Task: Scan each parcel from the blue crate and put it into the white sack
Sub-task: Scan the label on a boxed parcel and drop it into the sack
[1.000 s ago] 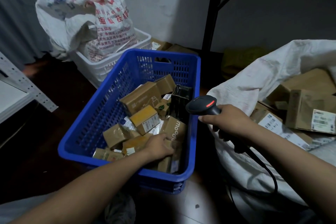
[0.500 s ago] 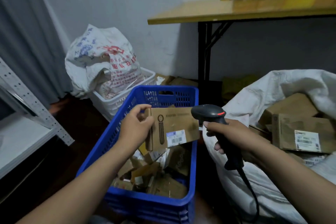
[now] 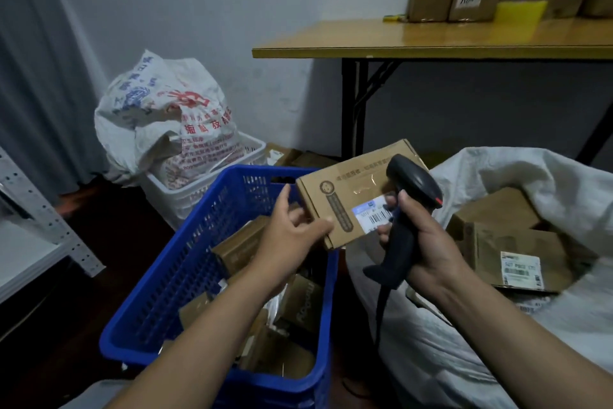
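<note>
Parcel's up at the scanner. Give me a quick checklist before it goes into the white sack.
1. Grip: the left hand pinches the parcel by its near corner, lifted above the blue crate: ok.
2. Scanner: the right hand grips the scanner, with its head close over the barcode label: ok.
3. Label: it faces up toward the scanner, with its right edge hidden behind the handle: ok.
4. Scan registered: nothing in view shows it: cannot tell.
5. White sack: the mouth is open just right of the parcel, with boxes inside and room left: ok.
</note>
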